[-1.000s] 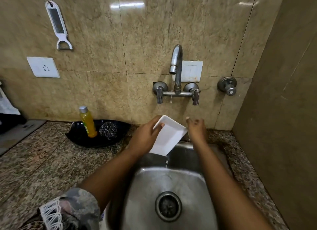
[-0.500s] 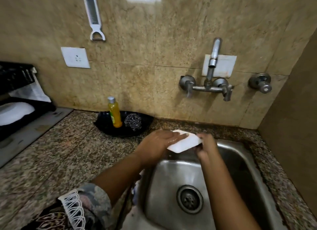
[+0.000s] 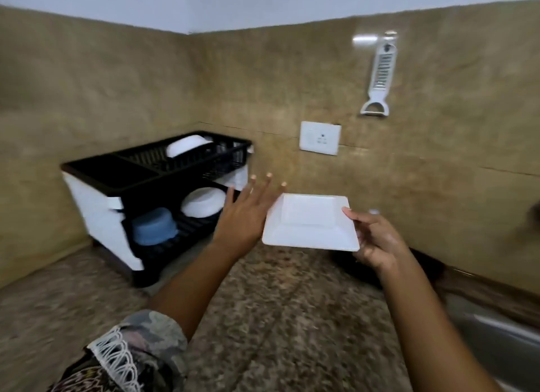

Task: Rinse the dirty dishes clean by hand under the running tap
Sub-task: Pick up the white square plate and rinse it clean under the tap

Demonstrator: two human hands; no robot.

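Rightward, the right hand pinches the near right corner of the square white plate, thumb on top, holding it about level above the speckled counter. Touching the plate's left edge, the left hand is spread flat, fingers fanned. Farther left, a black dish rack holds a white bowl and a blue bowl. On the far wall hang a socket and a peeler.

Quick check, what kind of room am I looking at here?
Most likely a home kitchen: a black dish rack holding bowls sits on a speckled stone counter, and a peeler hangs on the tiled wall.
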